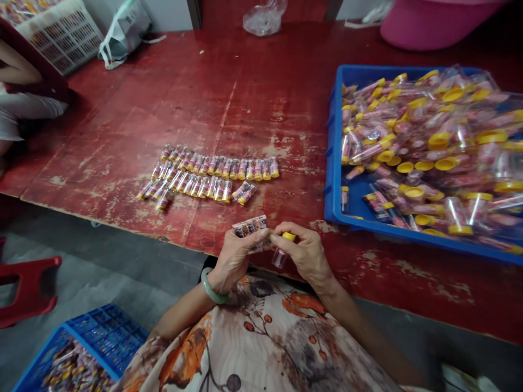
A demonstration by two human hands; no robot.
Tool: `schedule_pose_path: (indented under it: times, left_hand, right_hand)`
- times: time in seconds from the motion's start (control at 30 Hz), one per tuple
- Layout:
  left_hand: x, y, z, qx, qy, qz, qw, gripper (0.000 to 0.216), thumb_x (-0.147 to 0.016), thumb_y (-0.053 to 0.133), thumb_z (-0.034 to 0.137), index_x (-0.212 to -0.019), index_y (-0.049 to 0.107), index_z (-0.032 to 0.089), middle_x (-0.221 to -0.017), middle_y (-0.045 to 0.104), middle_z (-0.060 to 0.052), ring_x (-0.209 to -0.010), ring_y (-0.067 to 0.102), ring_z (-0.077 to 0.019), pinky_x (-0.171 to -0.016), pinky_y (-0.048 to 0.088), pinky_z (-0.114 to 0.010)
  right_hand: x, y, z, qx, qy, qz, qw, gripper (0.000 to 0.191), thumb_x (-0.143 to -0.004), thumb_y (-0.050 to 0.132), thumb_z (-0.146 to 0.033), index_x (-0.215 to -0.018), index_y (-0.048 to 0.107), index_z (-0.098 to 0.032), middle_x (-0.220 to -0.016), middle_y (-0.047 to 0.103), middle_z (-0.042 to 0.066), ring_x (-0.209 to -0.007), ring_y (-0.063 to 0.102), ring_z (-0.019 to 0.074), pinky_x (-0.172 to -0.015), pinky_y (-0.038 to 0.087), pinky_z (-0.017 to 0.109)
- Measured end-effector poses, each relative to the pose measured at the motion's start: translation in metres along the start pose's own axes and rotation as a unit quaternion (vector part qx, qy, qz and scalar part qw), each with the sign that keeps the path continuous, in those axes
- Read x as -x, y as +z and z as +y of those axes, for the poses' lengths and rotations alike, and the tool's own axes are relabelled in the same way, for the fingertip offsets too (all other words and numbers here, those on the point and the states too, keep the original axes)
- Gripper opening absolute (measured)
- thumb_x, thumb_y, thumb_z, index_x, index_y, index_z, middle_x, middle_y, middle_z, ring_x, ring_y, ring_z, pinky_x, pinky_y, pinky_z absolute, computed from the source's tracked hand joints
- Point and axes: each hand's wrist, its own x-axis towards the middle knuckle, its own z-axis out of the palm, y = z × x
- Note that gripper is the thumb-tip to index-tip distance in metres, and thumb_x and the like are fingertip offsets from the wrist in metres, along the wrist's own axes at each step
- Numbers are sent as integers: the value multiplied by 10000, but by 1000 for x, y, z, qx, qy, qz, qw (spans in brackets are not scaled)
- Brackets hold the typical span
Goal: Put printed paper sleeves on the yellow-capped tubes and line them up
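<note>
My left hand (237,256), with a green bangle on its wrist, pinches a small printed paper label (250,226) at the table's near edge. My right hand (304,251) grips a small clear vial with a yellow cap (283,249), held close against the label. Both hands meet over my lap. Farther out on the red table (229,98), finished vials (212,173) lie side by side in two rows.
A blue tray (334,163) at the right is heaped with clear yellow-capped vials (433,147). Another blue crate (102,332) sits on the floor at lower left, beside a red stool (28,288). A white basket (61,32), plastic bags and another person's arm occupy the far left.
</note>
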Motion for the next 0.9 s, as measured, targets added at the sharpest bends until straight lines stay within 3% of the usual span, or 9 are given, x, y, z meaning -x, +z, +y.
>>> schedule_pose_path:
  times: [0.17,0.27,0.37,0.47,0.57,0.63,0.77,0.9]
  left_hand:
    - [6,-13,0,20,18,-11,1000,409,-593,870,367,-895,738,125,-782,707,-38,-628,632,-131,-642,528,-269]
    - [5,-24,7,24,57,24,998,392,-559,886,367,-805,740,99,-739,699,-50,-609,618,-123,-627,506,-252]
    - [5,-31,13,40,97,71,992,391,-546,895,349,-807,742,101,-711,690,-37,-596,611,-117,-629,501,-252]
    - [4,-34,17,61,113,87,988,415,-541,901,319,-860,744,106,-762,708,-43,-637,634,-136,-677,519,-279]
    - [1,-32,17,82,107,79,988,408,-567,892,314,-883,733,110,-779,709,-40,-641,640,-140,-670,530,-284]
    - [0,-30,16,96,93,72,988,406,-582,886,330,-886,722,116,-755,698,-27,-607,629,-129,-618,529,-268]
    - [-2,-27,15,122,71,66,988,365,-598,881,314,-854,706,121,-736,689,-12,-593,627,-118,-594,540,-250]
    - [2,-23,15,142,58,71,986,353,-576,891,294,-820,691,135,-715,672,11,-584,611,-103,-590,550,-242]
  right_hand:
    - [-6,3,1,57,-33,-3,998,194,-751,742,-334,-656,652,-190,-649,594,-23,-566,520,109,-508,418,200]
    - [-13,2,7,24,-7,-8,1000,188,-749,765,-360,-732,673,-197,-698,612,-10,-583,554,122,-485,435,202]
    - [-13,-4,1,-53,-1,-66,996,192,-798,724,-361,-880,674,-196,-816,634,23,-508,531,109,-412,421,219]
    - [-6,-8,-13,-75,-54,-128,987,158,-843,677,-265,-983,645,-197,-972,617,51,-482,534,90,-432,459,246]
    - [2,-3,-23,-48,-121,-145,981,146,-858,644,-166,-998,623,-199,-994,587,46,-561,595,106,-537,525,275]
    - [6,3,-25,-10,-164,-130,978,167,-853,639,-134,-1006,617,-198,-1007,583,52,-649,624,128,-580,542,280]
    - [10,12,-22,88,-270,-41,958,244,-814,680,-111,-1032,615,-199,-1013,615,71,-890,635,206,-711,555,329]
    - [13,14,-17,144,-341,28,929,300,-801,699,-110,-1069,598,-200,-1010,644,66,-877,649,200,-732,554,336]
